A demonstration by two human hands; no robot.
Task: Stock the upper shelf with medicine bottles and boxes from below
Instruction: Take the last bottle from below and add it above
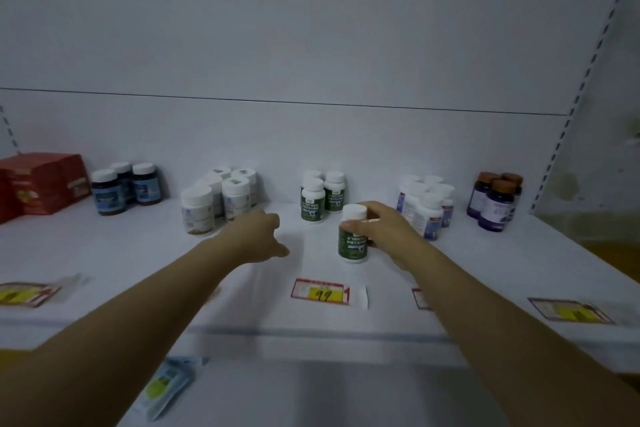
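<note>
My right hand grips a green-labelled bottle with a white cap, which stands upright on the white upper shelf, in front of three matching green bottles. My left hand hovers over the shelf just left of centre, fingers loosely curled and holding nothing, near a cluster of white bottles.
Along the back stand red boxes, dark blue bottles, white bottles with purple labels and purple bottles with brown caps. Price tags lie along the shelf front. A light blue packet lies on the lower shelf.
</note>
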